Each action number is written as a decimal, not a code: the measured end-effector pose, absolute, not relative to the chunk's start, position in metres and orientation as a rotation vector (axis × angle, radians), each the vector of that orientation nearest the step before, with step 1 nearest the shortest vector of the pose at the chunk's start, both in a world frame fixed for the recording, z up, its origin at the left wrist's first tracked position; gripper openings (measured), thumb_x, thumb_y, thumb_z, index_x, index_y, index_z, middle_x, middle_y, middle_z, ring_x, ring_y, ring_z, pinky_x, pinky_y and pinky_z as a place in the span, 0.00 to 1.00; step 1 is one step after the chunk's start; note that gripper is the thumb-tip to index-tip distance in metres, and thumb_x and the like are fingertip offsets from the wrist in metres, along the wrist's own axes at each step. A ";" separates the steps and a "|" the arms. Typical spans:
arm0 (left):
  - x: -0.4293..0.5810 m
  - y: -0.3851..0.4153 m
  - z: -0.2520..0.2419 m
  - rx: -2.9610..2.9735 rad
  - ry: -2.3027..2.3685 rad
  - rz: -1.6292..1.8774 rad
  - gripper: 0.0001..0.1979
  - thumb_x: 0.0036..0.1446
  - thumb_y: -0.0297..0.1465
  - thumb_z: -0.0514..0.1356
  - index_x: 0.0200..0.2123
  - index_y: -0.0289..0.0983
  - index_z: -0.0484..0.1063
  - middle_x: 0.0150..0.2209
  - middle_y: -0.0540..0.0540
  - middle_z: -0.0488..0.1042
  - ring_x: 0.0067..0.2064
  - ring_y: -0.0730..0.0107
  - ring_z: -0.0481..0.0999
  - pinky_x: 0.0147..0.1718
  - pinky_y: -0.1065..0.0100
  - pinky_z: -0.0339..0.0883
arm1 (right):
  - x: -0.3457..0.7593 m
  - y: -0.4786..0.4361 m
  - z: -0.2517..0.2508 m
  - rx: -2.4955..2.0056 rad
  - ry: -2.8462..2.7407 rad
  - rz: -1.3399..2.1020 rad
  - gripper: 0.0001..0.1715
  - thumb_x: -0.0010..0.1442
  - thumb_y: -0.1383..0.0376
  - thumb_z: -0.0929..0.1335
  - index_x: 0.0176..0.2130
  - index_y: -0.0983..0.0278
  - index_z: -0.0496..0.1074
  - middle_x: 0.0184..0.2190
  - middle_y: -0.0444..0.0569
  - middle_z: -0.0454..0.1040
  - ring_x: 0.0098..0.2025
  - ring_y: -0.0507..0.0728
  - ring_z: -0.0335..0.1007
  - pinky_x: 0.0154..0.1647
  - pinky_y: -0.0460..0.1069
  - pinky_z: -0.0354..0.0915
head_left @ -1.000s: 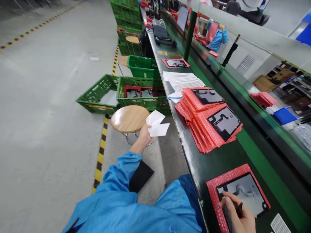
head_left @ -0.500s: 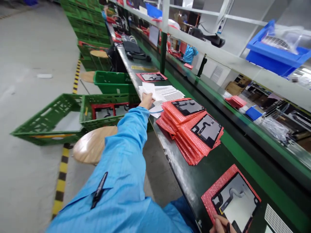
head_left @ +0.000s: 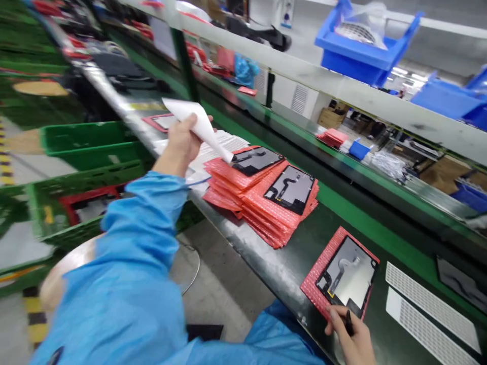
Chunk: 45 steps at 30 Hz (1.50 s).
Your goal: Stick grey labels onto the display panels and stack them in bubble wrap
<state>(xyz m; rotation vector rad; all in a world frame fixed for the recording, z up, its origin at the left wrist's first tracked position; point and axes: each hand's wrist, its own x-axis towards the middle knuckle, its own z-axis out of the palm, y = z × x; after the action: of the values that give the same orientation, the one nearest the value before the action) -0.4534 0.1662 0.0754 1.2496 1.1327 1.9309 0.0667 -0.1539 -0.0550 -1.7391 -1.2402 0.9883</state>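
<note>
My left hand [head_left: 184, 137] is raised over the bench with its fingers closed on a white paper sheet [head_left: 198, 121]. Under and beside it lie printed white sheets [head_left: 216, 147]. Right of these, a stack of red bubble-wrap pouches [head_left: 262, 213] bears two black-framed grey panels, one of them a panel [head_left: 291, 187] with a dark curved cable. My right hand [head_left: 348, 329] holds a dark pen [head_left: 349, 323] at the near edge of a single panel [head_left: 348, 271] that lies on a red pouch [head_left: 315, 276].
Two white label strips [head_left: 429, 304] lie at the right, near a dark flat panel [head_left: 462, 281]. Green crates [head_left: 87, 144] and a round stool [head_left: 64, 268] stand left of the bench. Blue bins [head_left: 365, 50] sit on the rail above.
My left hand has lifted the white sheet off the papers and brought it nearer. The view has turned to the right, showing more of my right hand and the label strips.
</note>
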 end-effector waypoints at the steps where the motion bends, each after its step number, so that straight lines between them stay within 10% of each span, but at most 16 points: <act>1: -0.435 0.167 0.081 1.259 1.115 1.849 0.25 0.74 0.46 0.60 0.60 0.32 0.70 0.46 0.44 0.81 0.46 0.64 0.79 0.58 0.48 0.74 | 0.066 -0.153 -0.052 -1.726 -1.269 1.048 0.33 0.62 0.36 0.73 0.36 0.63 0.84 0.23 0.48 0.79 0.28 0.57 0.75 0.36 0.49 0.70; 9: -0.158 0.128 -0.007 1.460 0.977 1.021 0.26 0.52 0.49 0.75 0.42 0.33 0.79 0.35 0.36 0.84 0.34 0.51 0.83 0.37 0.51 0.81 | 0.060 -0.158 -0.035 -1.658 -1.332 1.152 0.31 0.70 0.41 0.69 0.41 0.65 0.83 0.26 0.48 0.81 0.31 0.56 0.74 0.39 0.49 0.66; 13: -0.092 0.107 -0.071 1.551 1.139 1.030 0.30 0.53 0.44 0.72 0.54 0.32 0.74 0.52 0.28 0.81 0.55 0.37 0.82 0.56 0.39 0.76 | 0.077 -0.172 -0.032 -1.667 -1.245 1.121 0.31 0.69 0.41 0.70 0.41 0.66 0.82 0.26 0.49 0.81 0.31 0.56 0.74 0.39 0.49 0.66; 16: -0.087 0.089 -0.095 1.679 1.233 1.135 0.38 0.54 0.41 0.69 0.65 0.32 0.66 0.69 0.24 0.68 0.74 0.32 0.63 0.73 0.34 0.55 | 0.095 -0.184 -0.039 -1.684 -1.162 1.076 0.32 0.68 0.39 0.70 0.39 0.65 0.82 0.25 0.49 0.81 0.31 0.57 0.75 0.40 0.49 0.66; 20: -0.085 0.074 -0.093 1.908 1.181 1.230 0.31 0.58 0.43 0.65 0.62 0.37 0.70 0.73 0.26 0.63 0.76 0.28 0.58 0.74 0.29 0.49 | 0.129 -0.188 -0.045 -1.667 -1.050 1.040 0.37 0.64 0.34 0.70 0.33 0.65 0.82 0.22 0.51 0.80 0.28 0.57 0.75 0.37 0.50 0.68; 27: -0.025 0.126 0.062 2.341 0.753 1.350 0.20 0.66 0.44 0.63 0.57 0.44 0.77 0.68 0.39 0.72 0.70 0.46 0.70 0.73 0.45 0.62 | 0.229 -0.158 0.106 -1.604 -1.283 0.527 0.31 0.64 0.40 0.73 0.26 0.61 0.81 0.26 0.52 0.83 0.32 0.60 0.79 0.37 0.52 0.72; 34: 0.081 0.156 0.277 2.866 0.118 1.608 0.29 0.64 0.42 0.67 0.65 0.36 0.73 0.70 0.34 0.69 0.73 0.38 0.65 0.73 0.38 0.55 | 0.294 -0.066 0.294 -1.477 -1.464 -0.560 0.14 0.67 0.57 0.72 0.42 0.64 0.85 0.36 0.51 0.86 0.37 0.60 0.80 0.45 0.56 0.75; 45: 0.127 0.165 0.318 2.433 0.050 1.373 0.07 0.61 0.32 0.68 0.38 0.35 0.83 0.39 0.42 0.79 0.55 0.42 0.79 0.68 0.38 0.59 | 0.385 -0.046 0.366 -1.768 -1.475 -1.209 0.18 0.66 0.63 0.68 0.47 0.69 0.85 0.38 0.57 0.82 0.39 0.62 0.76 0.43 0.57 0.70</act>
<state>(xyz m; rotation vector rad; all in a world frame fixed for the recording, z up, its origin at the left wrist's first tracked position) 0.1268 0.1649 0.3179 2.4335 0.0499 1.3730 0.3846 -0.0460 0.3661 -1.7683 -1.4750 -1.2088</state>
